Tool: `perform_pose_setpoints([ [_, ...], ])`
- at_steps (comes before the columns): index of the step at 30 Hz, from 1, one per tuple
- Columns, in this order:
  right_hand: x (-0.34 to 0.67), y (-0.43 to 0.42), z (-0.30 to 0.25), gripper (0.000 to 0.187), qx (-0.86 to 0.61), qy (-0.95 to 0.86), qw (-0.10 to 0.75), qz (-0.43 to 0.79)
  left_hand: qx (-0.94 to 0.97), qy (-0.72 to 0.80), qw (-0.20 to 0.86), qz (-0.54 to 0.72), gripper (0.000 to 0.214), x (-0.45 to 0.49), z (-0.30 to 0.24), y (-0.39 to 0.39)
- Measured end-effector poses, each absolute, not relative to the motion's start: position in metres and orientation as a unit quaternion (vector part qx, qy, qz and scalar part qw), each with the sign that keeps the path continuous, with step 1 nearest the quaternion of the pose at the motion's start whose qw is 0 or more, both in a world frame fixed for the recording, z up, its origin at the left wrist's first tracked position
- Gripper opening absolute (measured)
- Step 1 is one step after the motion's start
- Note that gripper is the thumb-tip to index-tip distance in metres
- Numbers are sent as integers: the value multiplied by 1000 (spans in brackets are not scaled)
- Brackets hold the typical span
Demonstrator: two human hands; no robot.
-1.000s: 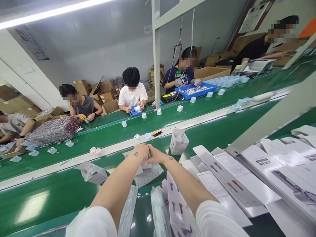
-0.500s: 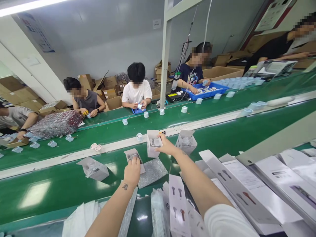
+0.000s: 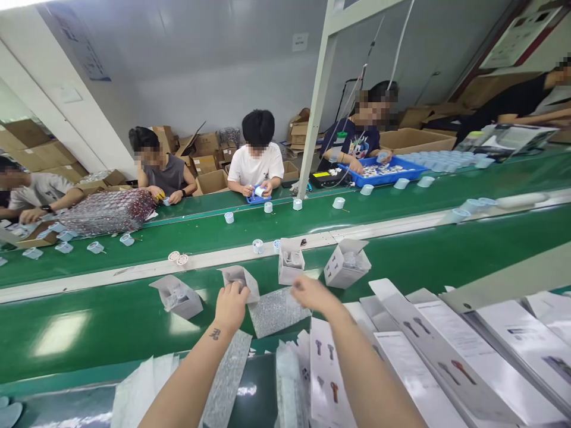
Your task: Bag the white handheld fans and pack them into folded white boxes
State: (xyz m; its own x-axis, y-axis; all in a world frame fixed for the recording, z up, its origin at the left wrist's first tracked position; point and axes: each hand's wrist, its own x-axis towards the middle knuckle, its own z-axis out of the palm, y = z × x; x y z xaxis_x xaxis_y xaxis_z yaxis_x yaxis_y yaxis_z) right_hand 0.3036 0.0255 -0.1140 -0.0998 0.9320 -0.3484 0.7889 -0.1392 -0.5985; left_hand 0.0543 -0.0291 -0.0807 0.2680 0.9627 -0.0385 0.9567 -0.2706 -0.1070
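Observation:
My left hand (image 3: 231, 308) is closed on the near edge of an open white carton (image 3: 246, 277), its fingertips partly hidden at the opening. My right hand (image 3: 312, 294) is blurred; its fingers look curled at the upper right corner of a flat bubble-wrap sheet (image 3: 274, 315), and I cannot tell if they grip it. Just beyond that hand stands an open white carton (image 3: 291, 273) with clear-wrapped contents. Another filled carton (image 3: 347, 270) is to its right, and a tilted one (image 3: 181, 303) lies left of my left hand.
Flat printed cartons (image 3: 446, 362) are piled at the right front. More bubble wrap (image 3: 227, 380) lies near me. Light-blue cups (image 3: 257, 246) line the green conveyor (image 3: 111, 315) and its pale middle strip. Several co-workers sit across, one by a blue tray (image 3: 388, 172).
My right hand has let go of the filled carton and drawn back to the bubble-wrap sheet. My left hand and its carton have shifted left of the sheet. The view has swung slightly left.

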Motion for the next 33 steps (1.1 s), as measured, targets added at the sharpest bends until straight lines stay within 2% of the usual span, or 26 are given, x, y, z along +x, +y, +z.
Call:
perform_pose_setpoints([
  [1,286,20,-119,28,-653,-660,62,368,-786,-616,32,45,30,49,-78,-27],
  [4,232,12,-138,34,-638,-677,-30,365,-769,-637,32,42,30,34,-74,-23],
  [8,200,10,-150,34,-629,-690,-67,351,-773,-632,17,46,29,21,-81,-20],
  [11,209,6,-141,27,-596,-727,-15,341,-778,-627,9,36,29,19,-89,-17],
  [14,241,6,-111,10,-591,-745,78,300,-783,-622,2,25,28,24,-94,-12],
  [16,273,14,-84,20,-622,-727,132,259,-791,-612,-7,25,27,29,-95,-9],
  [20,327,56,-29,58,-711,-635,265,142,-808,-588,-20,33,27,40,-93,-12],
  [22,334,83,-13,75,-702,-674,190,128,-811,-583,-19,38,29,43,-91,-16],
  [23,332,96,-9,75,-689,-700,128,134,-812,-582,-18,41,30,44,-90,-17],
  [25,324,117,-7,54,-671,-726,28,148,-811,-583,-16,45,31,45,-89,-19],
  [27,316,127,-9,33,-671,-727,1,147,-812,-581,-17,48,31,45,-89,-18],
  [28,313,129,-10,29,-670,-729,-5,142,-813,-580,-19,48,30,45,-88,-17],
  [33,313,119,-11,30,-639,-760,-22,120,-813,-580,-27,34,29,53,-88,-11],
])
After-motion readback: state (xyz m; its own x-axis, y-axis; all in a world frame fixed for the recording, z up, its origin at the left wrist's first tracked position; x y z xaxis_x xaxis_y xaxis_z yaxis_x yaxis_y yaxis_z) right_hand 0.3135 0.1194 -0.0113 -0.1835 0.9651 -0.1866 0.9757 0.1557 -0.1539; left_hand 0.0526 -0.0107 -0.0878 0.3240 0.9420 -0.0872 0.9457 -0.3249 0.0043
